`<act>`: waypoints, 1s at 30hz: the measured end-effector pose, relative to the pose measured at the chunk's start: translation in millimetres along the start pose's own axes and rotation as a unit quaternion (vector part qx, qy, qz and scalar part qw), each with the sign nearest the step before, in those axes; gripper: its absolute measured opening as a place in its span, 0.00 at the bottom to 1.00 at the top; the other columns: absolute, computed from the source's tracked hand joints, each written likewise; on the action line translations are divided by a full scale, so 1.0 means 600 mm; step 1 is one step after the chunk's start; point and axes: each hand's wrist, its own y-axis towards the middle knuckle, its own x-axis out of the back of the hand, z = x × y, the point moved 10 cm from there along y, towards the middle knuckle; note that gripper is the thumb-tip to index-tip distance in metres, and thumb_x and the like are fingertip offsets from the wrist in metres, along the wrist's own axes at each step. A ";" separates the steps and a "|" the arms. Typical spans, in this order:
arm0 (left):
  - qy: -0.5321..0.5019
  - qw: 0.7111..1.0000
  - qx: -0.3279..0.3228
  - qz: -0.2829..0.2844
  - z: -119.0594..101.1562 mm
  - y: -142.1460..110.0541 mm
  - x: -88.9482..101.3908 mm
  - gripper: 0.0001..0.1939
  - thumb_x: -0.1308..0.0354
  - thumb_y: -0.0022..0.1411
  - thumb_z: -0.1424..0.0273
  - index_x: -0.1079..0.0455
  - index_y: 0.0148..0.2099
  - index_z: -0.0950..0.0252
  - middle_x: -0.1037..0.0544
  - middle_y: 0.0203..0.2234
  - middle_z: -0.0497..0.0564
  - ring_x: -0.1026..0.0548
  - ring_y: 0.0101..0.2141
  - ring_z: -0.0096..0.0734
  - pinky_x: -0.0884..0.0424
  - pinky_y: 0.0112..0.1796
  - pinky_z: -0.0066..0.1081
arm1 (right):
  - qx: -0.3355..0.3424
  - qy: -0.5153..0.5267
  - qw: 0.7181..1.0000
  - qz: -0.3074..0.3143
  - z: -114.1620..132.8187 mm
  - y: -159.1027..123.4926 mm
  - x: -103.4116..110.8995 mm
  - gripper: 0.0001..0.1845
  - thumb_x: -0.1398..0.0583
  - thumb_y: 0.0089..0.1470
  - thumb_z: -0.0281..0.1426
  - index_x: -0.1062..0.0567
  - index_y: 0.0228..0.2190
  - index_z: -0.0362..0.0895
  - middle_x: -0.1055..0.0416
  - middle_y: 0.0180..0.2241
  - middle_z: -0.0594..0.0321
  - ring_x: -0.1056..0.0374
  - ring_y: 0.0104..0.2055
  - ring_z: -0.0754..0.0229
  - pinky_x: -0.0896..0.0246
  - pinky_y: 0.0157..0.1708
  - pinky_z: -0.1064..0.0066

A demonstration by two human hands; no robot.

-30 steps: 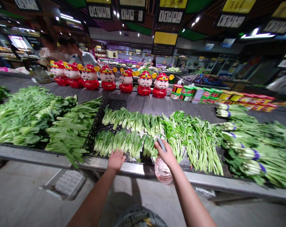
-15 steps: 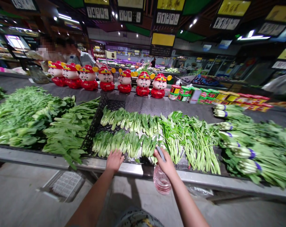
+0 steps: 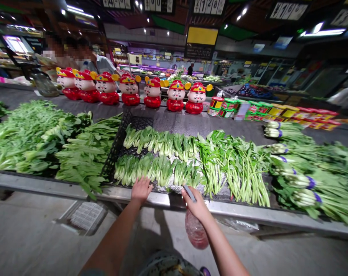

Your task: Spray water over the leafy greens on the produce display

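Note:
My left hand (image 3: 141,188) lies with its fingers spread over the front edge of the display stand, at the stem ends of the lower row of bok choy (image 3: 159,168). In my right hand (image 3: 194,201) is a spray bottle (image 3: 196,232) with a grey head and a clear pinkish body, which hangs below the metal edge. My fingers are wrapped round its neck. A second row of bok choy (image 3: 162,142) lies farther back on the dark mesh. Right of it spread long-stemmed leafy greens (image 3: 237,168).
Bundles of greens with purple bands (image 3: 306,182) lie at the right, loose leafy greens (image 3: 82,149) at the left. Red figurines (image 3: 175,96) and stacked tubs (image 3: 257,109) line the back. A metal rail (image 3: 248,216) edges the stand. A white crate (image 3: 86,216) is on the floor.
My right hand and the spray bottle have shifted slightly left and down, and the bottle's tilt has changed. My left hand stays at the bok choy. The view has tipped down a little.

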 end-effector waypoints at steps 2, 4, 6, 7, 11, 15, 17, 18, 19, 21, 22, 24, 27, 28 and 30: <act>-0.004 1.000 0.001 0.001 0.000 0.001 0.000 0.23 0.59 0.64 0.60 0.32 0.53 0.63 0.30 0.54 0.55 0.39 0.58 0.43 0.51 0.59 0.46 | 0.000 -0.016 1.000 0.014 -0.006 -0.005 -0.006 0.21 0.49 0.55 0.47 0.26 0.31 0.44 0.28 0.30 0.57 0.32 0.36 0.54 0.38 0.39 0.63; -0.007 1.000 0.003 0.005 0.001 0.001 -0.001 0.23 0.59 0.64 0.60 0.32 0.54 0.63 0.30 0.54 0.55 0.39 0.58 0.43 0.51 0.59 0.46 | 0.000 -0.026 0.999 0.025 -0.012 -0.009 -0.008 0.22 0.50 0.55 0.47 0.26 0.29 0.44 0.29 0.28 0.58 0.32 0.35 0.54 0.38 0.38 0.63; -0.004 1.000 0.005 0.009 0.001 0.001 -0.002 0.23 0.59 0.64 0.60 0.32 0.54 0.63 0.31 0.54 0.55 0.39 0.58 0.43 0.51 0.59 0.46 | -0.001 -0.019 1.000 0.022 -0.016 -0.013 -0.004 0.22 0.49 0.55 0.47 0.26 0.32 0.43 0.28 0.30 0.58 0.32 0.36 0.54 0.38 0.40 0.62; -0.002 1.000 0.006 0.011 0.001 0.001 -0.003 0.23 0.59 0.64 0.60 0.32 0.54 0.63 0.31 0.54 0.55 0.39 0.58 0.43 0.51 0.59 0.46 | -0.003 -0.011 1.000 0.014 -0.018 -0.014 0.002 0.22 0.49 0.55 0.46 0.26 0.35 0.43 0.28 0.31 0.57 0.32 0.38 0.53 0.38 0.41 0.62; 0.004 1.000 0.006 0.009 -0.001 0.000 0.001 0.23 0.59 0.64 0.60 0.32 0.53 0.64 0.30 0.54 0.55 0.39 0.58 0.43 0.51 0.59 0.46 | -0.009 0.036 0.999 0.003 -0.021 -0.016 0.018 0.23 0.48 0.54 0.46 0.26 0.42 0.44 0.27 0.34 0.57 0.31 0.40 0.53 0.35 0.41 0.62; 0.013 1.000 0.000 0.002 -0.005 -0.001 0.008 0.23 0.60 0.64 0.61 0.32 0.53 0.64 0.30 0.53 0.56 0.38 0.57 0.43 0.51 0.59 0.46 | -0.019 0.062 0.998 -0.023 -0.029 -0.013 0.038 0.25 0.46 0.52 0.48 0.26 0.43 0.44 0.26 0.33 0.57 0.30 0.39 0.53 0.33 0.34 0.64; 0.018 1.000 -0.001 0.001 -0.006 -0.002 0.009 0.23 0.60 0.65 0.61 0.31 0.53 0.64 0.30 0.53 0.56 0.38 0.57 0.43 0.50 0.59 0.46 | -0.019 0.069 0.997 -0.039 -0.035 -0.012 0.049 0.25 0.45 0.51 0.48 0.26 0.43 0.44 0.26 0.32 0.56 0.30 0.38 0.52 0.32 0.33 0.64; 0.019 1.000 -0.001 0.001 -0.006 -0.002 0.009 0.23 0.60 0.65 0.61 0.31 0.53 0.64 0.30 0.53 0.56 0.38 0.57 0.43 0.50 0.59 0.46 | -0.018 0.072 0.996 -0.043 -0.038 -0.011 0.052 0.25 0.45 0.51 0.48 0.26 0.43 0.44 0.26 0.32 0.56 0.29 0.38 0.52 0.32 0.32 0.64; 0.019 1.000 -0.001 0.002 -0.006 -0.002 0.009 0.23 0.60 0.65 0.61 0.31 0.53 0.64 0.30 0.53 0.56 0.38 0.57 0.43 0.50 0.59 0.46 | -0.018 0.073 0.996 -0.044 -0.042 -0.011 0.055 0.25 0.45 0.51 0.47 0.26 0.43 0.43 0.26 0.31 0.56 0.29 0.37 0.52 0.33 0.31 0.64; 0.017 1.000 -0.003 0.003 -0.006 -0.002 0.007 0.23 0.60 0.65 0.61 0.31 0.53 0.65 0.30 0.53 0.57 0.38 0.57 0.44 0.50 0.59 0.47 | -0.023 0.066 0.997 -0.037 -0.054 -0.012 0.055 0.24 0.46 0.52 0.47 0.26 0.42 0.43 0.26 0.30 0.57 0.30 0.35 0.53 0.33 0.30 0.64; 0.015 1.000 -0.003 0.003 -0.005 -0.002 0.006 0.23 0.60 0.64 0.61 0.31 0.53 0.66 0.30 0.53 0.57 0.38 0.57 0.44 0.50 0.59 0.47 | -0.028 0.059 0.997 -0.030 -0.060 -0.012 0.054 0.23 0.46 0.52 0.47 0.25 0.40 0.43 0.27 0.29 0.57 0.30 0.33 0.53 0.33 0.30 0.64; 0.011 1.000 -0.001 0.003 -0.004 -0.001 0.004 0.23 0.59 0.64 0.61 0.31 0.53 0.66 0.30 0.53 0.57 0.38 0.57 0.44 0.51 0.59 0.47 | -0.035 0.041 0.998 -0.019 -0.072 -0.012 0.051 0.22 0.47 0.52 0.48 0.25 0.34 0.44 0.28 0.26 0.59 0.30 0.31 0.53 0.34 0.29 0.63; 0.006 1.000 0.001 0.002 -0.002 0.000 0.001 0.23 0.59 0.64 0.61 0.31 0.52 0.64 0.29 0.53 0.56 0.38 0.57 0.44 0.52 0.59 0.47 | -0.035 0.021 0.999 -0.021 -0.082 -0.011 0.053 0.21 0.48 0.51 0.49 0.26 0.25 0.46 0.30 0.22 0.61 0.31 0.30 0.54 0.35 0.29 0.63; 0.006 1.000 0.001 0.002 -0.002 0.001 0.000 0.23 0.59 0.64 0.61 0.31 0.52 0.64 0.29 0.53 0.56 0.38 0.57 0.44 0.52 0.59 0.47 | -0.036 0.018 0.999 -0.024 -0.083 -0.011 0.055 0.21 0.47 0.51 0.49 0.26 0.24 0.46 0.31 0.22 0.61 0.31 0.29 0.54 0.35 0.29 0.63; 0.007 1.000 0.002 0.004 -0.001 0.001 -0.001 0.22 0.59 0.64 0.61 0.31 0.52 0.63 0.29 0.53 0.56 0.37 0.57 0.44 0.52 0.59 0.47 | -0.038 0.021 0.999 -0.033 -0.083 -0.009 0.061 0.21 0.47 0.50 0.50 0.26 0.25 0.46 0.30 0.22 0.61 0.31 0.30 0.53 0.35 0.29 0.63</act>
